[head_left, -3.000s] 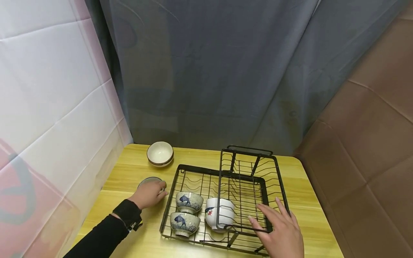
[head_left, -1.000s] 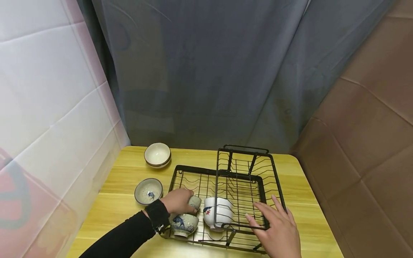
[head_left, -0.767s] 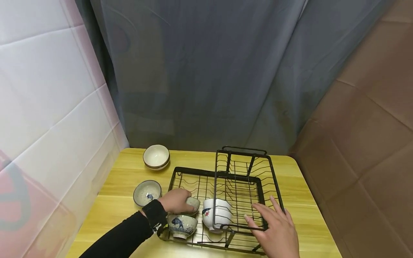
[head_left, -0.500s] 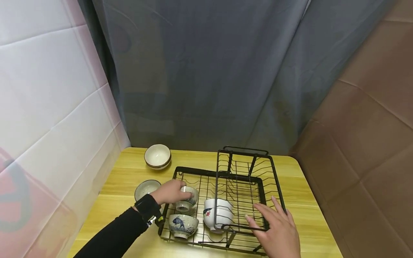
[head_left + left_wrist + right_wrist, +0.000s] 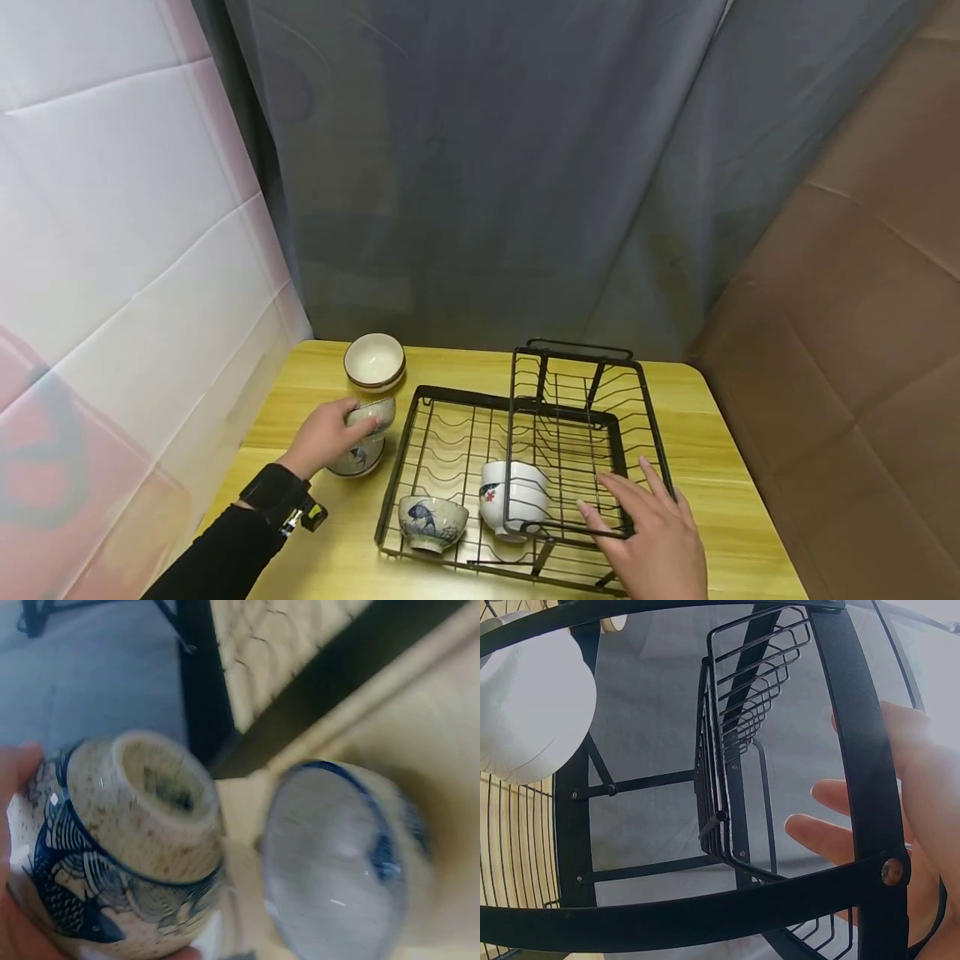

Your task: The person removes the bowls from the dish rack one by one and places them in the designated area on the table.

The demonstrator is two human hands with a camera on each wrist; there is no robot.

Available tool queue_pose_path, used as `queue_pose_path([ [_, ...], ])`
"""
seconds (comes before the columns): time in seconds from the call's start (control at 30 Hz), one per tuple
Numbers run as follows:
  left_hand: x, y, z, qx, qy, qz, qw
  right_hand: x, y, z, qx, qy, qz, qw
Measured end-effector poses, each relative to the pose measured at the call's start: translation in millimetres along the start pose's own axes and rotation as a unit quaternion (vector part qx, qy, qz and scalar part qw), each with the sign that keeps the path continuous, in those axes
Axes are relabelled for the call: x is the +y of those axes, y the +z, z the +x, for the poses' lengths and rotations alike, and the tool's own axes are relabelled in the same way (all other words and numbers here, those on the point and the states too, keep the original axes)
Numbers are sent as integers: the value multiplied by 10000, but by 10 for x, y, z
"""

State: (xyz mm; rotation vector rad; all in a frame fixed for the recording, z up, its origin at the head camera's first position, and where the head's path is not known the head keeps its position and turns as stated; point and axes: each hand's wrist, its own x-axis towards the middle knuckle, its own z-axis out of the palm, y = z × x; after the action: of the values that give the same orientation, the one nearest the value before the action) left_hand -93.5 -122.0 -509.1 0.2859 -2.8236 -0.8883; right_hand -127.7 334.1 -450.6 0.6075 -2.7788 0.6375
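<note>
Left fingers (image 5: 363, 427) round fish-patterned bowl (image 5: 379, 408) outside rack's left edge (image 5: 397, 467), right fingers (image 5: 626, 495) wide at upper rim (image 5: 656, 429)

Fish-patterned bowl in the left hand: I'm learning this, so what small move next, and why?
Perhaps lower the held fish-patterned bowl into the blue-rimmed bowl: the left hand grips it close by, and that bowl's mouth faces up.
</note>
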Motion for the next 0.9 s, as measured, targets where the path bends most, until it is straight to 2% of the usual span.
queue_pose_path([
  [0.13,-155,122,-115,436,124,212,9987,12,1,11,-61,10,-17,10000],
  [0.33,-366,369,-223,941,927,603,9894,20,5,12,-120,59,-2,9999],
  [0.43,-466,493,-266,1050,1202,720,9845,23,10,8,-135,84,3,9999],
  [0.53,-551,593,-326,1044,1292,798,9829,24,22,9,-160,95,1,9998],
  [0.67,-615,670,-382,1022,1250,912,9827,24,23,8,-179,116,2,9998],
  [0.9,-610,774,-452,1276,1336,954,9781,21,28,9,-39,68,27,10000],
])
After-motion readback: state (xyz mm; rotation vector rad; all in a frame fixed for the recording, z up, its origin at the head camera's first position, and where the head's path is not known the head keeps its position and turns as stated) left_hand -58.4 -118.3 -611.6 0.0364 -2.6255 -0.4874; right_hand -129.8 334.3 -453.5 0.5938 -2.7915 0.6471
